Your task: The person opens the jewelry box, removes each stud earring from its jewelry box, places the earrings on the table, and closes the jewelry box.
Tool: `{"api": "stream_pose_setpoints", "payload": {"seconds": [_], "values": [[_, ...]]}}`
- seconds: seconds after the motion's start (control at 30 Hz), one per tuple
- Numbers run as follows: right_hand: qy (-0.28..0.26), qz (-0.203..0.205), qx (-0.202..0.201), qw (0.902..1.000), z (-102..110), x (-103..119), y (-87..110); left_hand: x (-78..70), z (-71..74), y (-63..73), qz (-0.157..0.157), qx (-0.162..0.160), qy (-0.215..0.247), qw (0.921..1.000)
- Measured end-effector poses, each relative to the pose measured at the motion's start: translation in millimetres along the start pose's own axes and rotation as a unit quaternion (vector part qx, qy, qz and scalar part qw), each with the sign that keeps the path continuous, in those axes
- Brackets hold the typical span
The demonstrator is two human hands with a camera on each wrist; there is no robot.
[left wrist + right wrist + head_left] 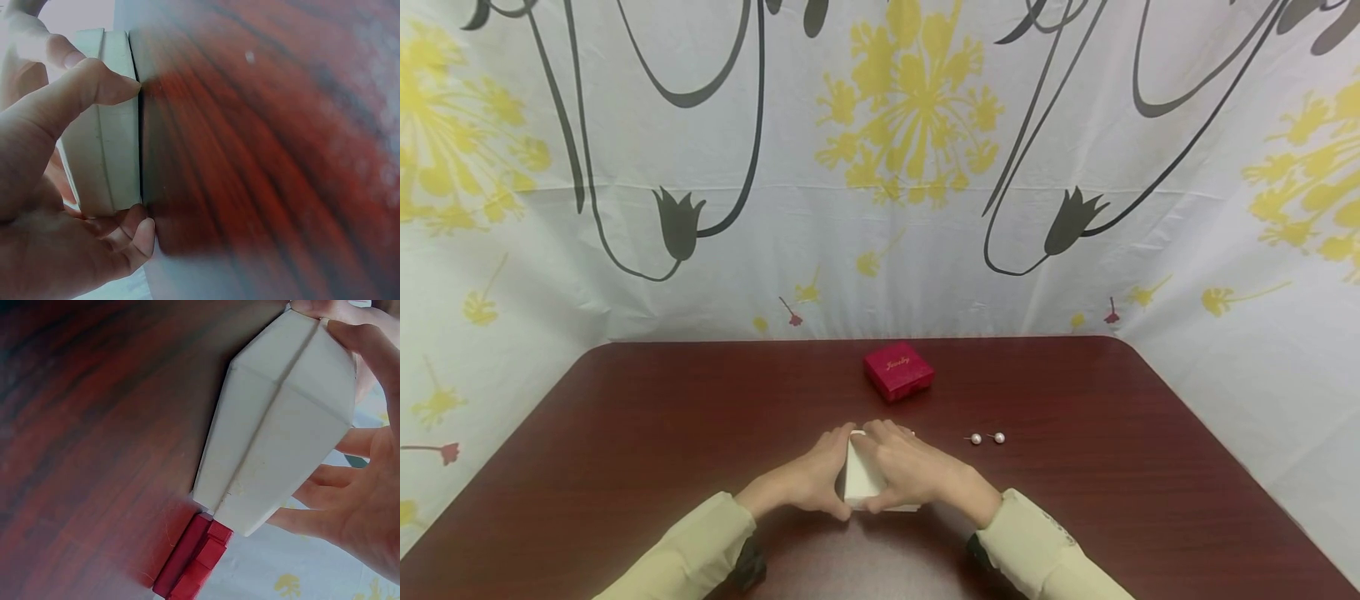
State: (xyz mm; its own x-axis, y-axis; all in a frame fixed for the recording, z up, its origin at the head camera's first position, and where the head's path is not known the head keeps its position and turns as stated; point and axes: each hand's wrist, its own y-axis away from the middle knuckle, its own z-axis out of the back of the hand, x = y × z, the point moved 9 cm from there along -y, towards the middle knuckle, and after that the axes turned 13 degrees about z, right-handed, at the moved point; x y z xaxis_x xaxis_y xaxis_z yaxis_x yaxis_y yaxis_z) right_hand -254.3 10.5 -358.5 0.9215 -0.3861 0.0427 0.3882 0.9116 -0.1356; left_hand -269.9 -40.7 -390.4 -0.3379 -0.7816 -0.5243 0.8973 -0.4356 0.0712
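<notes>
A white lidded box (pixel 861 477) sits on the table in front of me, with a seam between lid and base visible in both wrist views. My left hand (pixel 811 477) holds its left side, thumb at the near edge and fingers at the far edge. From above, my right hand (pixel 912 468) spans the box and grips the lid (pixel 312 444), with the thumb on the near side. The box looks closed; its inside is hidden. To the right lie two pearl stud earrings, one pearl earring (pixel 975 439) beside another pearl earring (pixel 999 437).
Behind the white box stands a red jewelry box (pixel 898 371) with gold lettering and a bow on its side. The dark reddish wooden table (pixel 700 417) has rounded far corners. A patterned curtain (pixel 880 275) hangs beyond its back edge and along both sides.
</notes>
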Motion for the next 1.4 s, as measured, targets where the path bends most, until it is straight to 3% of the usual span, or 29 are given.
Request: {"api": "stream_pose_setpoints", "payload": {"seconds": [0.4, 0.8, 1.4], "values": [[0.012, 0.003, -0.01, 0.9999, 0.6, 0.2, 0.6, 2.5, -1.8, -1.0, 0.008, 0.004, 0.002, 1.0], [0.068, 0.004, -0.011, 0.9976, -0.3, 5.2, -1.1, 2.5, -0.9, -2.1, 0.009, 0.0, -0.003, 1.0], [0.04, 0.001, -0.014, 0.9991, 0.6, 2.3, 0.6, 3.7, 0.9, -1.6, 0.006, 0.004, 0.031, 0.9995]]}}
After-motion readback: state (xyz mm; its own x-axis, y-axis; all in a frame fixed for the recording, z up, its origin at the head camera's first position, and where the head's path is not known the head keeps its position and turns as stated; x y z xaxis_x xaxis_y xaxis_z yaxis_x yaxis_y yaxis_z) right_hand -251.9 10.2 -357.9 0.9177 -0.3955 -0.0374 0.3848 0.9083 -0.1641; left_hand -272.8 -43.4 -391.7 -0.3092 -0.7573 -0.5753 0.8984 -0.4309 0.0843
